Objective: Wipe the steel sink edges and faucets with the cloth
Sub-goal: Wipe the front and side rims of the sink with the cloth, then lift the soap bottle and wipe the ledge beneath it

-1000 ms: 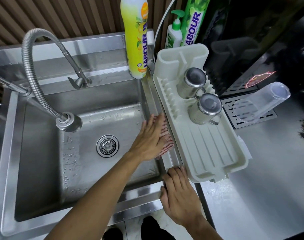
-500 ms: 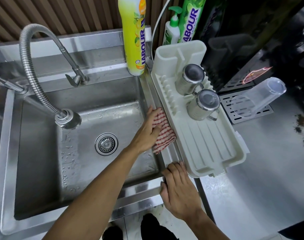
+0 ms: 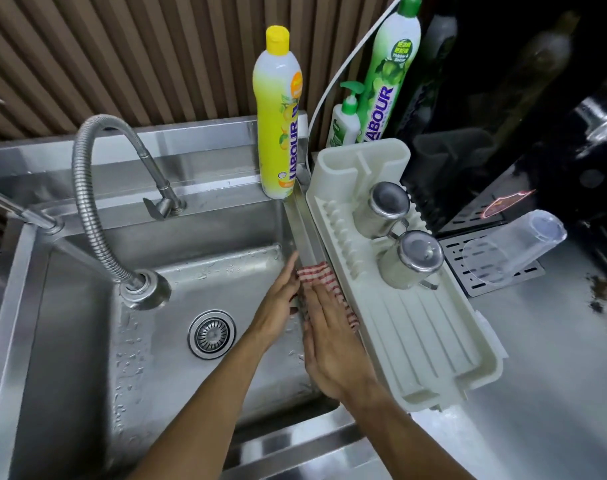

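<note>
Under both sets of flat fingers now: right hand (image 3: pixel 333 344) just joined left hand (image 3: pixel 278 304) pressing the cloth (image 3: pixel 317 273) on the sink (image 3: pixel 305 226) edge, so wiping continues.

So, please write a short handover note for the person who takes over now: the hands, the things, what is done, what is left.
Left hand: fingers straight, touching the cloth at the sink's right edge.
Right hand: flat, pressing the cloth on that edge, beside the dish rack.
Done: cannot tell how much is already wiped; the cloth sits mid-way along the right edge.
Left: the rest of the edges, the flexible faucet and the second faucet at the left.
</note>
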